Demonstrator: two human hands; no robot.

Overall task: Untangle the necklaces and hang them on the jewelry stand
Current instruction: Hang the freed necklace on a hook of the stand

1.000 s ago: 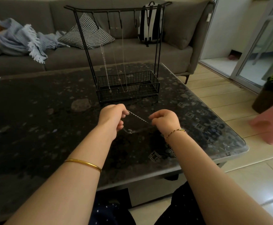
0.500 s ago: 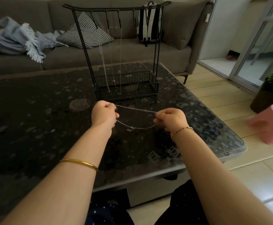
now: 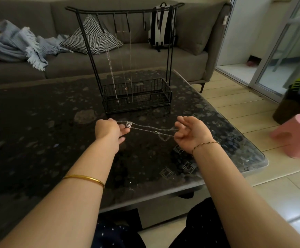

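Observation:
A thin silver necklace point(image 3: 151, 128) is stretched in the air between my two hands, just above the dark table point(image 3: 38, 140). My left hand point(image 3: 110, 130) pinches one end, where a small ring pendant point(image 3: 129, 124) hangs by the fingertips. My right hand point(image 3: 190, 133) is turned palm up, its curled fingers holding the other end of the chain. Behind them stands the black wire jewelry stand point(image 3: 136, 97) with a basket base; a few thin chains point(image 3: 110, 65) hang from its top hooks.
A grey sofa point(image 3: 127, 58) runs behind the table with a blue blanket point(image 3: 15, 45), a checked cushion point(image 3: 92, 36) and a backpack point(image 3: 161, 27). A pink stool point(image 3: 297, 135) stands on the floor at the right. The table's right edge is near my right hand.
My hands have drawn apart, pulling the chain out longer between them. My right hand has rolled palm up. The ring pendant now sits by my left fingertips.

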